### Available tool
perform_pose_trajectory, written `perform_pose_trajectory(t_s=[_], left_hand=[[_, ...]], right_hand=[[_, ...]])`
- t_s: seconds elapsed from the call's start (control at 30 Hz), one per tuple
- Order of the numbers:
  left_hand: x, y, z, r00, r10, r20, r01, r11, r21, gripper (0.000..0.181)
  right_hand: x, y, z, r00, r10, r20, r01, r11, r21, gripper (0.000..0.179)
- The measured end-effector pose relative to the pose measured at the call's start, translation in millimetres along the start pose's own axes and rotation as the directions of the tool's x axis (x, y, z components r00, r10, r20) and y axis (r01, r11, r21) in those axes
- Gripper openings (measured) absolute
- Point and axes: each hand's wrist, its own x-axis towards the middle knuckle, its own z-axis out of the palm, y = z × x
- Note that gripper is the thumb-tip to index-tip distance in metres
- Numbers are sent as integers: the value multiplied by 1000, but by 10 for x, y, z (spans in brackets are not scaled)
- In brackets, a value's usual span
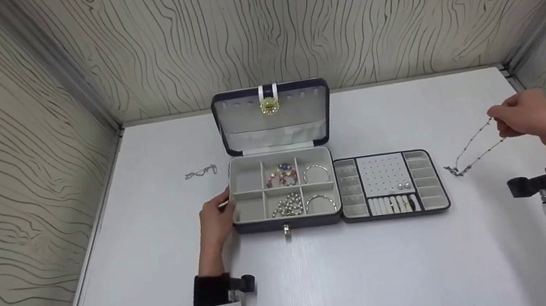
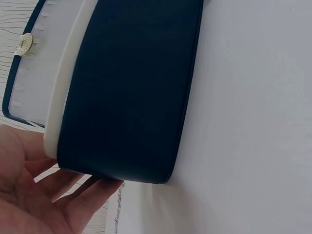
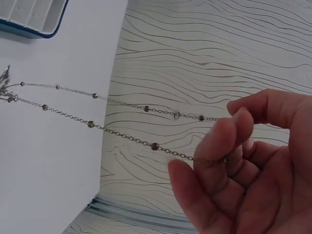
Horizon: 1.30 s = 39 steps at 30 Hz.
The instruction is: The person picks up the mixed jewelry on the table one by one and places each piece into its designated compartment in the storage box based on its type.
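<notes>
In the head view my right hand (image 1: pixel 525 118), off to the right, holds up a thin beaded chain necklace (image 1: pixel 474 147) in curled fingers. Two strands slope down-left to a pendant (image 1: pixel 456 171) by the table. The right wrist view shows the dark beads on the chain (image 3: pixel 122 132) and the fingers (image 3: pixel 219 141) around it. My left hand (image 1: pixel 217 221) rests against the left side of an open navy jewelry box (image 1: pixel 289 222). Its fairly straight fingers (image 2: pixel 92 202) touch the box's end in the left wrist view.
Bead bracelets (image 1: pixel 282 176), a pearl strand (image 1: pixel 288 206) and bangles (image 1: pixel 321 204) lie in the box's compartments. To the box's right sits a lift-out tray (image 1: pixel 435 208) with rings and pearl earrings. Another chain (image 1: pixel 201 172) lies at left. Patterned panels (image 1: pixel 152 46) enclose the white table.
</notes>
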Motion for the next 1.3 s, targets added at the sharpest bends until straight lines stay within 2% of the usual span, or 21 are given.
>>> perform_pose_trajectory(t_s=[0.07,0.17,0.3,0.37,0.47,0.53,0.67,0.73,0.83,0.9,0.97,1.07,1.17,1.3], left_hand=[[3,-1,-6,1000,7,-3,-7,1000,6,39],[15,-5,-9,1000,5,-3,-5,1000,19,39],[23,-11,-14,1000,2,-4,-2,1000,30,39],[21,-8,-17,1000,1,-5,-1,999,34,39],[25,3,-18,1000,7,-4,-7,999,37,39],[35,17,-11,1000,11,0,-11,999,43,39],[57,62,8,1000,22,-1,-22,997,76,38],[58,101,17,1000,18,-10,-17,995,99,37],[48,186,33,999,3,-50,4,989,146,38],[39,263,41,995,21,-102,1,978,207,42],[30,356,44,985,67,-158,-21,961,274,48],[21,504,48,960,181,-212,-91,922,376,52],[9,644,69,935,295,-198,-189,884,428,47],[9,818,144,911,399,-107,-312,834,455,39]], right_hand=[[-47,-42,-55,1000,6,-23,-3,992,125,34],[-137,-119,-119,994,-5,-110,34,964,263,31],[-234,-237,-168,970,-75,-231,170,889,425,25],[-266,-290,-177,956,-130,-263,255,813,523,19],[-298,-357,-179,931,-225,-287,362,677,641,15],[-308,-397,-178,914,-280,-293,404,581,706,17],[-316,-492,-168,877,-391,-281,450,456,768,27],[-317,-550,-155,866,-425,-264,445,413,795,30],[-319,-631,-124,856,-459,-236,430,381,819,32],[-314,-679,-93,854,-469,-225,422,371,827,32],[-303,-724,-57,852,-477,-215,411,358,838,31],[-280,-799,3,851,-484,-204,393,330,858,31],[-261,-879,68,848,-493,-196,374,295,879,30],[-245,-998,152,843,-496,-208,373,260,890,28]])
